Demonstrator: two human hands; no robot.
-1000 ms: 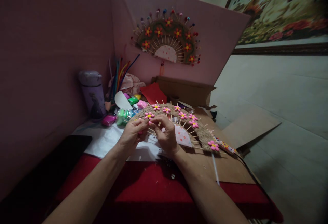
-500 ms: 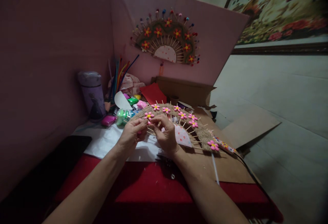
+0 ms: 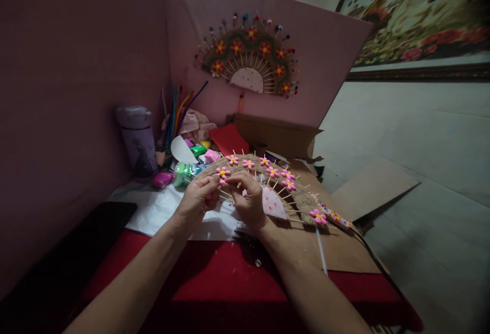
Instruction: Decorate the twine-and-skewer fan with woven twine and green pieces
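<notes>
My left hand [image 3: 196, 200] is closed, with a bit of pink clay [image 3: 209, 197] showing among its fingers. Its thumb and forefinger meet the fingertips of my right hand [image 3: 247, 199], which is pinched too; whatever sits between those tips is too small and covered to make out. Just behind both hands lies a half-round fan of wound twine and sticks [image 3: 306, 202], with a dotted half-disc [image 3: 272, 202] at its centre. Several pink flowers with yellow middles [image 3: 288, 185] dot the twine band. Part of the fan is hidden by my hands.
White paper [image 3: 153, 206] and cardboard [image 3: 337, 252] cover part of the red cloth [image 3: 206, 278]. Packs of coloured clay [image 3: 186, 175], a purple tumbler [image 3: 138, 145] and a red sheet [image 3: 229, 139] stand behind. A glue gun [image 3: 337, 217] with a cord lies right. Another fan [image 3: 248, 61] hangs on the pink board.
Only the fingertips have shifted slightly, my right forefinger and thumb moving against the left ones. The fan and everything around it stay in place.
</notes>
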